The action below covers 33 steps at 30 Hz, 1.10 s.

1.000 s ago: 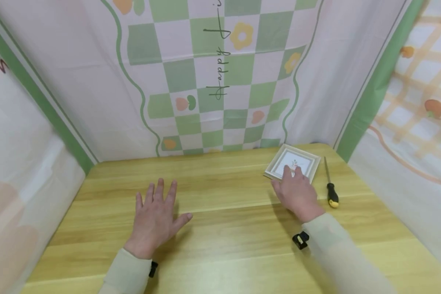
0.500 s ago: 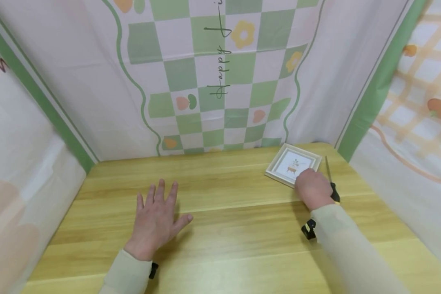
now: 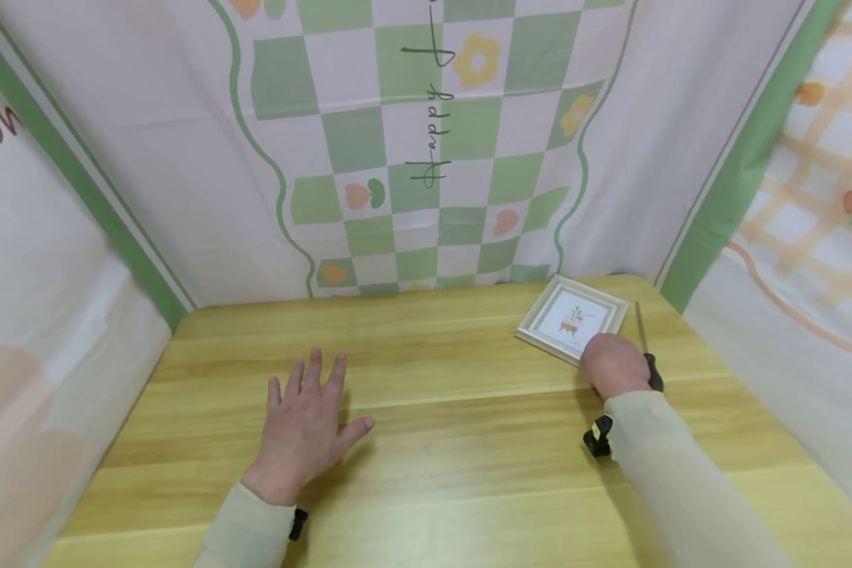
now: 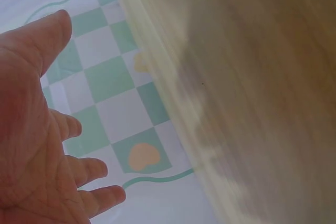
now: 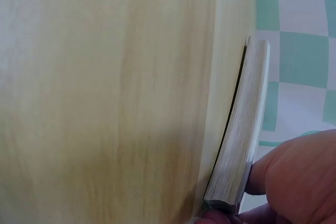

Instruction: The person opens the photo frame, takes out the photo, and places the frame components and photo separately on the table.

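Observation:
A cream picture frame [image 3: 543,341] with a small plant drawing lies face up at the back right of the wooden table. My right hand [image 3: 614,367] grips its near right corner. In the right wrist view, the thumb [image 5: 299,174] presses on the face of the frame [image 5: 239,135], and fingertips [image 5: 212,217] curl at the corner below. A thin dark gap shows under the frame's edge. My left hand [image 3: 301,434], fingers spread and holding nothing, hovers low at the table's left. Its palm [image 4: 26,145] shows in the left wrist view.
A screwdriver [image 3: 655,372] with a black handle lies just right of my right hand, which partly overlaps it. A checked cloth [image 3: 461,158] hangs behind the table's back edge, and printed cloths hang at both sides. The wooden table [image 3: 426,473] stretches between my hands.
My right hand has moved from over the picture's middle to the frame's near right corner and now grips it. The left hand has stayed in place. The view has shifted slightly.

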{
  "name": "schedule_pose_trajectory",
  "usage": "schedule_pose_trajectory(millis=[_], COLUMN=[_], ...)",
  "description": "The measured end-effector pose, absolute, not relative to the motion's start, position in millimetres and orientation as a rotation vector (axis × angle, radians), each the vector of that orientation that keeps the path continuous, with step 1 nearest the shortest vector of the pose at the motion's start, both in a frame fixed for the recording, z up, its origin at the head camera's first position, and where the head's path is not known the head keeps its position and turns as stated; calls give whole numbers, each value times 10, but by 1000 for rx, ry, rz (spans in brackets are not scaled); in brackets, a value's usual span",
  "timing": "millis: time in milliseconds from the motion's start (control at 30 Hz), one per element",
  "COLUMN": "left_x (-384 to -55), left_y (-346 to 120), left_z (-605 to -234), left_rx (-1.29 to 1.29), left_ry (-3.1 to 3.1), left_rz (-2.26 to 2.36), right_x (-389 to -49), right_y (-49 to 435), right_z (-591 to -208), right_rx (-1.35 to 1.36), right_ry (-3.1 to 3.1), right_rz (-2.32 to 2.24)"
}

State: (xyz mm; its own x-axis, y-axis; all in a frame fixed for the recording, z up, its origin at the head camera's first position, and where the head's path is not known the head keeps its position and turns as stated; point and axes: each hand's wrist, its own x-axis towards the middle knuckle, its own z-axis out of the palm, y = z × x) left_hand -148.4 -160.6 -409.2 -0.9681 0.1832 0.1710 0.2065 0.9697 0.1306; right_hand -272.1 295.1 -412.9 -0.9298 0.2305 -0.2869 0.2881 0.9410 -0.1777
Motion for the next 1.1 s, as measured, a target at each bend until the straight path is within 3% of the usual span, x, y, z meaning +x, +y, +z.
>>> schedule_pose_trajectory(millis=[1100], left_x=[-1432], left_y=[-1576], left_z=[-4086], left_rx=[-344], left_ry=[-2963], left_rz=[-206], right_x=[-2599], right_y=[2601], right_z=[-4124], right_rx=[233], right_ry=[2875], right_rz=[-316])
